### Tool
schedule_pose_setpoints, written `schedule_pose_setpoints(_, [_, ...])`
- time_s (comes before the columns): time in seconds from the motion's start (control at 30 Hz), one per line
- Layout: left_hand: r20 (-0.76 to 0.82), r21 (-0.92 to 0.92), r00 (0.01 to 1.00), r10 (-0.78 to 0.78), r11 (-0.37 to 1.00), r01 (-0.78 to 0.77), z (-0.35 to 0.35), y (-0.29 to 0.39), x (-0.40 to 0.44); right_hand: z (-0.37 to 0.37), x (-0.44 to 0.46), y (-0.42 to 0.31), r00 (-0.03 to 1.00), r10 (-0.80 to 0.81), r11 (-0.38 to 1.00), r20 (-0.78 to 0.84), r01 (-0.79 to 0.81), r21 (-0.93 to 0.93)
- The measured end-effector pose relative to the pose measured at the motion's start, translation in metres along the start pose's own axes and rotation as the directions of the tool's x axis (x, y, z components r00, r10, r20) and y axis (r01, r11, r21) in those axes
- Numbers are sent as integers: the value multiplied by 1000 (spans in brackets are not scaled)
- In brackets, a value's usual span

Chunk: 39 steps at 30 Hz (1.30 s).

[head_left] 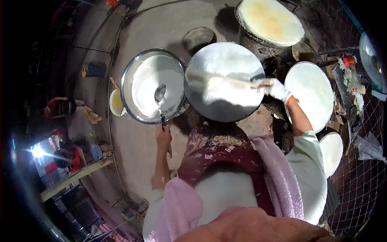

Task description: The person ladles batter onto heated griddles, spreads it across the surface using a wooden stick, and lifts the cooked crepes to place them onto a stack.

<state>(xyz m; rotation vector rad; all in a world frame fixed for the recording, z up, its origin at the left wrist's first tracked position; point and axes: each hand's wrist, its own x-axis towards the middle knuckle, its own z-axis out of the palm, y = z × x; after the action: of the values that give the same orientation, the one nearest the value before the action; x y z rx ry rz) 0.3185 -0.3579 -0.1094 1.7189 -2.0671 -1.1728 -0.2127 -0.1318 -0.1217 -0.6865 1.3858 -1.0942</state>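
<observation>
My bare left hand (163, 137) is closed around the black handle of a metal ladle (160, 94). The ladle's bowl hangs over a wide steel basin (125, 84) of white batter (145, 86). In front of me is a round flat griddle (213, 56), with a bright white patch across its lower middle. My right hand (273, 88), in a white glove, reaches over the griddle's right edge. Its fingers are wrapped round a long pale spreader (238, 84) that lies across the griddle, smeared by motion. Whether the spreader touches the surface I cannot tell.
Round white sheets stand at the right (310, 97), lower right (331, 153) and top (270, 20). A dark pot (199, 39) sits behind the griddle. Left of the basin is a small yellowish bowl (117, 103). A fan (373, 60) and wire mesh (363, 185) line the right side.
</observation>
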Motion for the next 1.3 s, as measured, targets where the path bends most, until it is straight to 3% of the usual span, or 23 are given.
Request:
schedule_pose_setpoints(0.03, [0, 23, 1000, 15, 1000, -15, 2, -2, 3, -7, 9, -1, 997, -2, 1000, -73, 2, 3])
schedule_pose_setpoints(0.1, [46, -67, 996, -73, 995, 76, 3, 41, 6, -6, 29, -11, 990, -134, 925, -47, 108, -364])
schedule_pose_setpoints(0.13, [0, 175, 999, 33, 984, -33, 8, 26, 21, 4, 32, -14, 999, -20, 977, 40, 28, -213])
schedule_pose_setpoints(0.17, [-8, 219, 996, 90, 972, -86, 10, 36, 25, 13, 33, -14, 986, 82, 995, 142, -73, -64])
schedule_pose_setpoints(0.23, [-17, 299, 980, 200, 936, -186, 17, 61, 28, 23, 14, -15, 945, 297, 947, 135, -273, -166])
schedule_pose_setpoints(0.27, [27, 322, 988, 151, 935, -151, 18, 78, 29, 29, -4, -17, 964, 232, 973, 129, -232, -11])
schedule_pose_setpoints(0.37, [94, 399, 956, 278, 869, -292, 33, 78, 45, 11, -23, 1, 995, 100, 994, 4, -100, 40])
schedule_pose_setpoints(0.43, [148, 457, 958, 246, 842, -287, 39, 90, 48, -7, -8, 23, 991, -10, 984, -135, -15, -180])
schedule_pose_setpoints(0.5, [160, 522, 960, 229, 806, -279, 41, 98, 47, 15, 0, 0, 970, -135, 913, -201, 43, -405])
schedule_pose_setpoints(0.53, [184, 542, 952, 244, 783, -305, 38, 103, 43, 19, 9, 1, 995, -2, 928, -102, -36, -372])
schedule_pose_setpoints(0.57, [206, 568, 940, 273, 749, -342, 34, 100, 37, 30, 10, 6, 996, -85, 984, -39, 78, -162])
schedule_pose_setpoints(0.63, [262, 611, 908, 326, 672, -418, 24, 92, 20, 42, 6, 3, 990, 137, 975, 34, -129, -178])
schedule_pose_setpoints(0.7, [310, 621, 876, 370, 619, -481, 14, 83, -1, 50, -10, 14, 989, 135, 981, 53, -126, -150])
schedule_pose_setpoints(0.77, [364, 620, 837, 410, 563, -546, 4, 69, -25, 54, -42, 10, 966, 249, 955, 73, -233, -181])
schedule_pose_setpoints(0.83, [434, 598, 853, 288, 617, -512, 5, 56, -47, 66, -76, 30, 994, 110, 984, 6, -108, -143])
schedule_pose_setpoints(0.9, [493, 536, 844, 211, 690, -486, 12, 39, -59, 102, -121, -5, 949, 294, 950, -114, -303, -70])
schedule_pose_setpoints(0.93, [531, 447, 813, 238, 737, -507, 13, 39, -58, 123, -135, 7, 934, 304, 953, -187, -295, 73])
schedule_pose_setpoints(0.97, [569, 353, 778, 265, 777, -522, 9, 39, -55, 137, -131, 76, 945, 170, 948, -281, -80, 307])
schedule_pose_setpoints(1.03, [562, 201, 724, 400, 783, -589, -7, 42, -34, 201, -128, 69, 916, 359, 755, -178, -173, 632])
schedule_pose_setpoints(1.07, [550, 123, 693, 465, 776, -618, -19, 44, -23, 229, -111, 67, 929, 320, 736, -186, -120, 667])
schedule_pose_setpoints(1.17, [329, -28, 790, 518, 841, -540, -69, 63, -10, 316, -43, 15, 936, 199, 725, -292, 59, 686])
schedule_pose_setpoints(1.23, [161, -161, 882, 442, 894, -419, -93, 37, 14, 362, 30, 28, 908, 120, 685, -401, 217, 695])
schedule_pose_setpoints(1.3, [126, -318, 928, 351, 900, -297, -122, 19, 30, 399, 59, -2, 863, 195, 883, -466, 53, 467])
